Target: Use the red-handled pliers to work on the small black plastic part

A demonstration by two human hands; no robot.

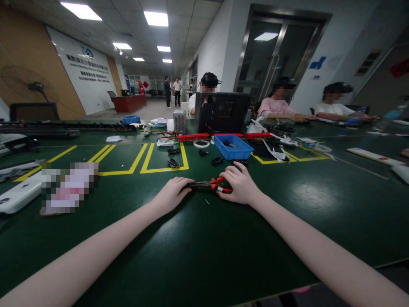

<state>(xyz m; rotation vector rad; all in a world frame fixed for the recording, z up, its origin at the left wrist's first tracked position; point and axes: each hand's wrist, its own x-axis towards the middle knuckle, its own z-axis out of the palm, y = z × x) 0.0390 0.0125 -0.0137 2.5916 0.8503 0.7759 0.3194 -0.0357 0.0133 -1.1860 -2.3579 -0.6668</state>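
Observation:
My right hand (pixel 239 184) grips a pair of red-handled needle-nose pliers (pixel 217 186), its index finger raised off the handles. The pliers' jaws point left, to the fingertips of my left hand (pixel 175 192). Those fingers are pinched together at the jaw tips; whatever small dark piece may be between them is too hidden to name. A thin pale sliver (pixel 207 201) lies on the green table (pixel 198 251) just below the pliers. Beyond my hands, small black parts (pixel 173 163) lie near a yellow-taped square.
A blue bin (pixel 233 147) holding a black part stands past my right hand. Behind it are a red strip (pixel 193 137), a white tape roll (pixel 201 144) and a black computer case (pixel 222 111). A phone-shaped thing (pixel 70 187) lies at left. Several people sit across the table.

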